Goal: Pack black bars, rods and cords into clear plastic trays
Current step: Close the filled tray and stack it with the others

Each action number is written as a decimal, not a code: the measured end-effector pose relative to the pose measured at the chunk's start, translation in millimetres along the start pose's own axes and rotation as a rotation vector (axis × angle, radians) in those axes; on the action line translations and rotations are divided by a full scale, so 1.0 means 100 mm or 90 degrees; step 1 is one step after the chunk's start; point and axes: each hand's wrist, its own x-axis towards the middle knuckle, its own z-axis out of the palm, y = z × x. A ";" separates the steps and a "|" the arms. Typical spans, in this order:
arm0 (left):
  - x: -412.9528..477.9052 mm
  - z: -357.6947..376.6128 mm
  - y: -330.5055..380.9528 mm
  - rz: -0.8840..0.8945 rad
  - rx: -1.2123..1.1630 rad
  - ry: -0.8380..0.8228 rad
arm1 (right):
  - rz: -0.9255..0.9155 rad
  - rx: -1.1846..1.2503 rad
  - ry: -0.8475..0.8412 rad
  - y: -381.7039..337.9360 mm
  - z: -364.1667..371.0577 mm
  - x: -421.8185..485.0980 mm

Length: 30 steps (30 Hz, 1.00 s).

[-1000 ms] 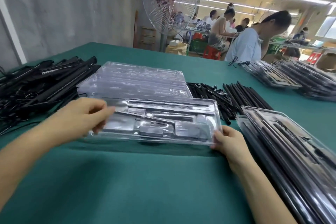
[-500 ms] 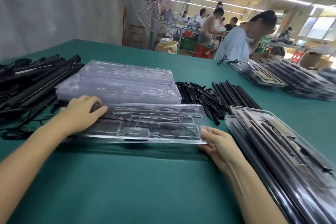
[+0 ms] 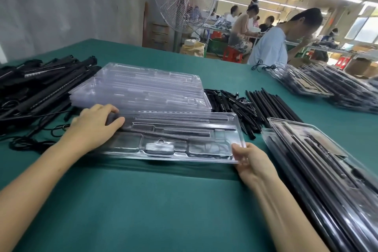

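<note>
Fingers of the left hand (image 3: 93, 127) are curling over the left end of a clear plastic tray (image 3: 180, 135), with the thumb lying along its top surface, gripping it. Right hand (image 3: 252, 162) is pinching the tray's near right corner, thumb on top and fingers underneath. This tray is sitting crosswise at the middle of the green table (image 3: 143, 210); the contents of its moulded pockets are not reading clearly. A stack of empty trays (image 3: 143, 88) is lying just behind it. Black bars (image 3: 45, 84) and cords (image 3: 30, 137) are piling up along the table's left edge. Black rods (image 3: 272, 106) and shorter black pieces (image 3: 231, 104) are lying right of the stack. Packed trays (image 3: 327, 174) are stacking along the near right edge, with more (image 3: 331, 86) at the far right corner.
</note>
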 end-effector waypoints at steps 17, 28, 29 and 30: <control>-0.63 0.03 1.20 0.535 -0.031 0.107 | -0.048 -0.221 -0.019 0.07 0.08 -0.08; -0.72 0.59 1.73 0.584 0.106 -0.094 | -0.195 -0.714 0.053 0.03 -0.07 -0.06; -0.73 0.59 1.74 0.579 0.100 -0.107 | -0.202 -0.708 0.057 0.03 -0.08 -0.06; -0.73 0.59 1.74 0.573 0.096 -0.117 | -0.212 -0.706 0.056 0.03 -0.09 -0.06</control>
